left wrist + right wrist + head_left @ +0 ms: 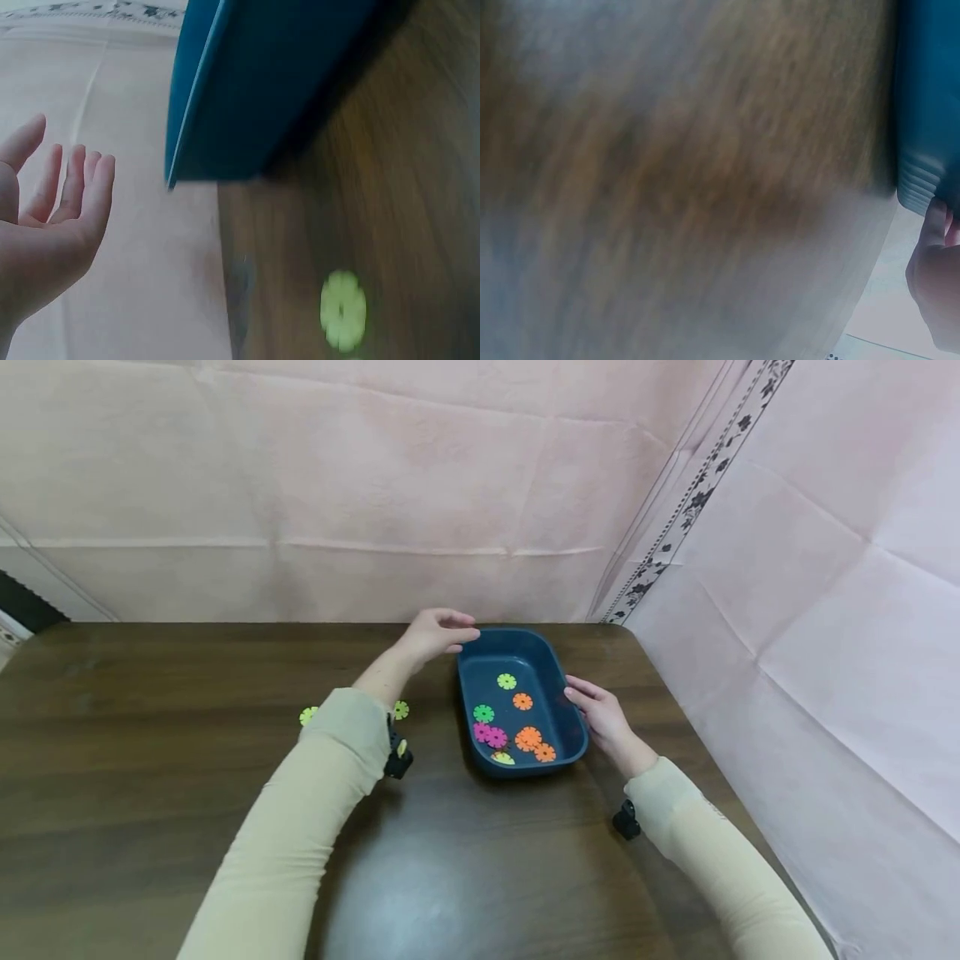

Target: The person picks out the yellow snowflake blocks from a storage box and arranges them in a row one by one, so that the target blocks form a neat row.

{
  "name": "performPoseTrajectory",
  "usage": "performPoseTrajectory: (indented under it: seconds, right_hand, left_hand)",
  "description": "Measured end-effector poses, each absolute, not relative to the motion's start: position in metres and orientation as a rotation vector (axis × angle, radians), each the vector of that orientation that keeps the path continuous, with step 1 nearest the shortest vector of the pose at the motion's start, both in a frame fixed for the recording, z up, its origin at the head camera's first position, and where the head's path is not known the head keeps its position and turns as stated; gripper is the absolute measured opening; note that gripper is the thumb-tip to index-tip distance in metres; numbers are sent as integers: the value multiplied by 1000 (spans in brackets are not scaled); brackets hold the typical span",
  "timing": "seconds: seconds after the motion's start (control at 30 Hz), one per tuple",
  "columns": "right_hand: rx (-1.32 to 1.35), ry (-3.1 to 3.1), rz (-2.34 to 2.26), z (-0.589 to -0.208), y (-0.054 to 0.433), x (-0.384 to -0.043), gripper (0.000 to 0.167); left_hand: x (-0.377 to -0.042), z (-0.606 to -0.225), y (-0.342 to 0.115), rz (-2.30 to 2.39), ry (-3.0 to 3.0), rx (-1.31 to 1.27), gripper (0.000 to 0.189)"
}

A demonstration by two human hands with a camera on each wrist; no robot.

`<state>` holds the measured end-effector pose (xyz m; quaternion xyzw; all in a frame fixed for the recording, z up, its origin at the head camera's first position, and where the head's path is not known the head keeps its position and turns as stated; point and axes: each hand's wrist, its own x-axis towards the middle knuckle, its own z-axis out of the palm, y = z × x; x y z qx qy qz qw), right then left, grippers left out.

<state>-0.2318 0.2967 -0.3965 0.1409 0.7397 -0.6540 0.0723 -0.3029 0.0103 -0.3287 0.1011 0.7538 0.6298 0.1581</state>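
Observation:
A dark blue plastic bin (491,664) sits on the table with several notched plastic interlocking discs inside, among them orange discs (528,738), pink discs (496,737), a green disc (483,713) and a yellow-green disc (507,681). My right hand (606,717) grips the bin's right side, thumb at the rim. Near the far left corner hovers my left hand (437,635), fingers loosely bent with nothing in them; the left wrist view shows this hand (56,217) apart from the bin wall (247,90).
Two yellow-green discs lie on the brown wooden table (187,827) left of the bin: one disc (401,710) beside the left wrist, another disc (308,715) partly behind the left sleeve. Pale cloth (375,485) hangs behind the table and along its right side.

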Motion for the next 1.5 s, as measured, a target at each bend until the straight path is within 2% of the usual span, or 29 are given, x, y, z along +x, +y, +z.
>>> performPoseTrajectory:
  seconds: [0.37,0.67,0.9,1.5]
  right_hand:
    - [427,2264,-1934,-403,288,-232,45]
    - [414,2210,-1983,-415,276,-230,45]
    - [438,2220,-1980,-416,281,-227,44]
    - [443,2268,-1973,-402,295,-227,44]
  left_hand:
    - [-308,-356,60,1759,2127,310,49]
    - [-308,-385,64,1573,2186,100,51]
    - [-310,-392,76,1435,2247,82,52]
    - [-309,-393,98,1026,2521,397,41]
